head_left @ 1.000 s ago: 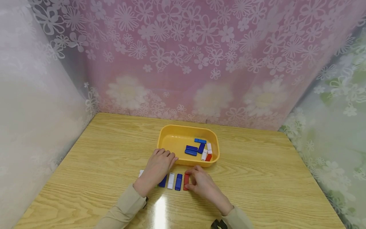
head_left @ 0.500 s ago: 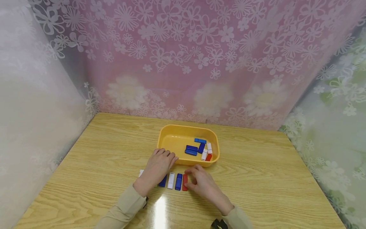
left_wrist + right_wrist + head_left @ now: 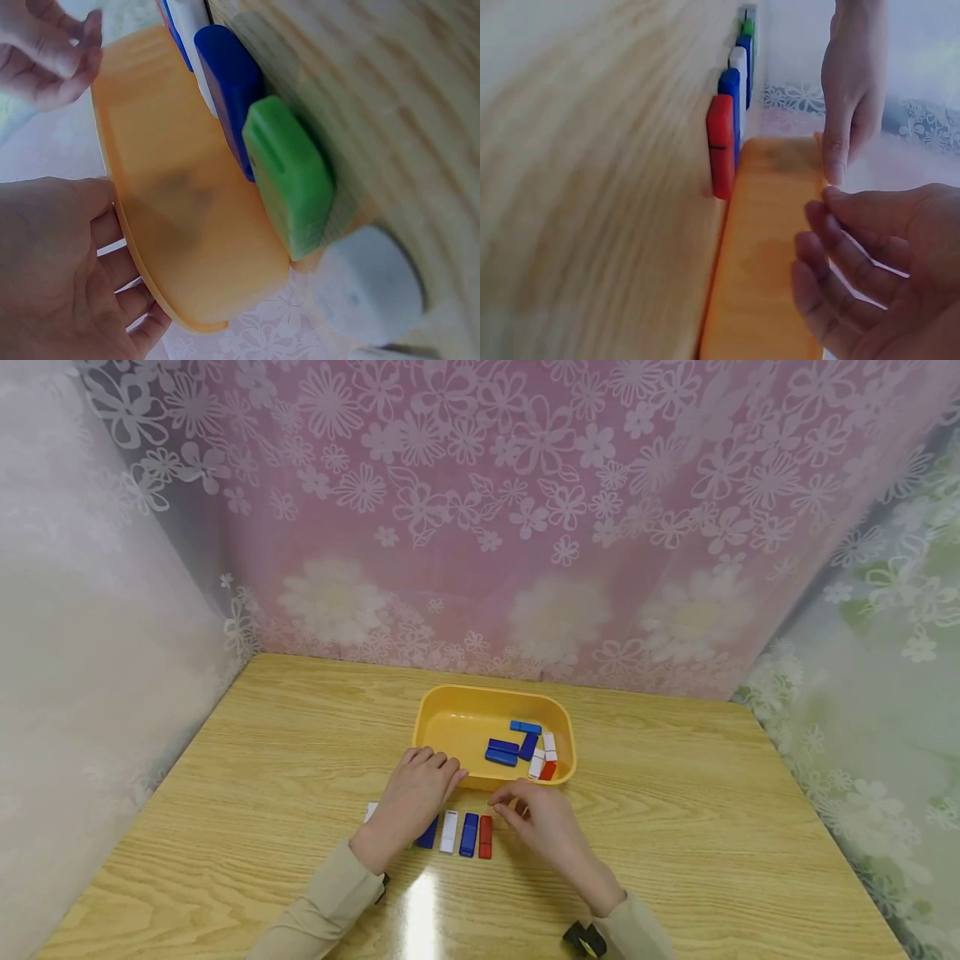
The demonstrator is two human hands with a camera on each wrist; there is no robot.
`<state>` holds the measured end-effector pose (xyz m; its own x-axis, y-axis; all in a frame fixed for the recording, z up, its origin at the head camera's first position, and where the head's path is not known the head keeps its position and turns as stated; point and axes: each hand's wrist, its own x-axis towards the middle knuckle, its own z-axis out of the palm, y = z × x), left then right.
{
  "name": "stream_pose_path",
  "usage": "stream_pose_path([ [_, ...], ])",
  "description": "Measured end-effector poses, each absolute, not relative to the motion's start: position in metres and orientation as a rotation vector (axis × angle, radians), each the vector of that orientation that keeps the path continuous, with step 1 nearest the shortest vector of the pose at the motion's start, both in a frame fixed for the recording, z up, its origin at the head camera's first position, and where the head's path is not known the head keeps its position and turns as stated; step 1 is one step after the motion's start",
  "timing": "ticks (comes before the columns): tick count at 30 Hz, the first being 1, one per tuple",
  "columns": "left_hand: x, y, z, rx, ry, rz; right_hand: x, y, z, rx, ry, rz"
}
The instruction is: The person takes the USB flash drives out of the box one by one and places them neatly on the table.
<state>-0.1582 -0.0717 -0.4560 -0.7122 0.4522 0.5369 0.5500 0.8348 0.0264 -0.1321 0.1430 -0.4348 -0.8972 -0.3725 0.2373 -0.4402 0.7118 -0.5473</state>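
Lining up small blocks in a row appears to be the step in hand. The red block (image 3: 486,837) ends the row's right side, just beside a blue block (image 3: 468,835), on the table (image 3: 300,735) before the yellow tray (image 3: 457,731). Nothing shows in the right hand (image 3: 552,828), loosely curled nearby; the left hand (image 3: 411,802) hooks its fingers over the tray's near edge. Extending the row would likely call for reaching into the tray's near right corner, where a white block (image 3: 536,765) lies.

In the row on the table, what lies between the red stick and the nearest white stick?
One blue stick lies between the red stick and that white stick, in the head view.
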Motion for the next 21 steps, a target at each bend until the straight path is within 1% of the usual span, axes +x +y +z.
stream_pose_path([
  [6, -0.159, -0.072, -0.456, -0.741, -2.484, -0.239, -0.143, 0.146, -0.425, 0.653, -2.617, 0.927],
  [10, -0.159, -0.072, -0.456, -0.746, -2.476, -0.243, -0.156, 0.149, -0.419, 0.664, -2.563, 0.829],
  [15, -0.159, -0.072, -0.457, -0.747, -2.481, -0.239, -0.175, 0.149, -0.413, 0.645, -2.641, 0.696],
  [21, -0.158, -0.072, -0.457, -0.746, -2.49, -0.24, -0.199, 0.142, -0.416, 0.62, -2.86, 0.554],
])
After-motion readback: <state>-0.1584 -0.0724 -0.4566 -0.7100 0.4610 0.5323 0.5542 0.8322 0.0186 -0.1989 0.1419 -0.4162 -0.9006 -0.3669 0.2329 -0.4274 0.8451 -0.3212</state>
